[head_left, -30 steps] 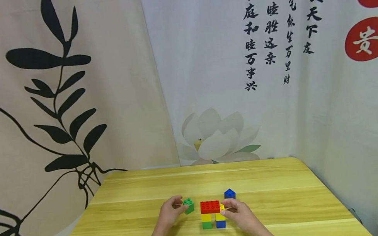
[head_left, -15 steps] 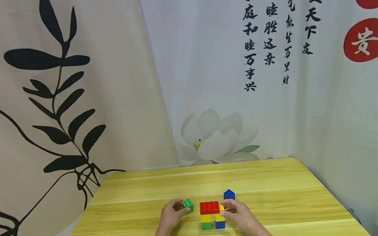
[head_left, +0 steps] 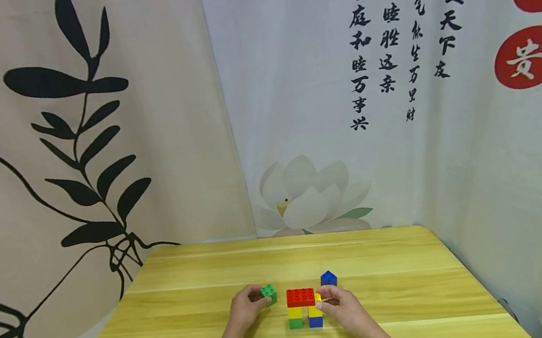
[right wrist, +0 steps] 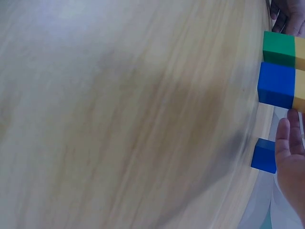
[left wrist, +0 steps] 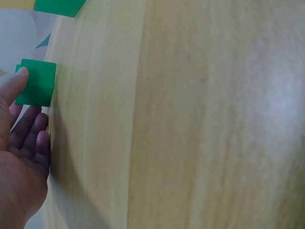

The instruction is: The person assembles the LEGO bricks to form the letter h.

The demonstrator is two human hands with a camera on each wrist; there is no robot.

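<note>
So the little arch looks mostly together to me: green base block [head_left: 296, 324] with a yellow block [head_left: 294, 313] on it, blue base block [head_left: 316, 322] with a second yellow block [head_left: 315, 312] on it, and the red brick [head_left: 300, 298] lying flat across both legs. What's not on it: the loose green block [head_left: 268, 294], which I've got just left of the arch, and the odd-shaped blue piece [head_left: 328, 278] standing alone on the table [head_left: 386, 250] behind my right hand. I'd call those two the leftovers.

Hands: my left hand [head_left: 245, 309] comes in from the near side with the green block pinched between thumb and fingers, studs up, the other fingers loosely bent below it. Honestly can't tell from these angles if the block is touching the wood or slightly lifted. My right hand [head_left: 344, 308] is nearly closed at the tips, thumb on the near side and forefinger farther back, pinching the second yellow block right by the red brick's end.
</note>
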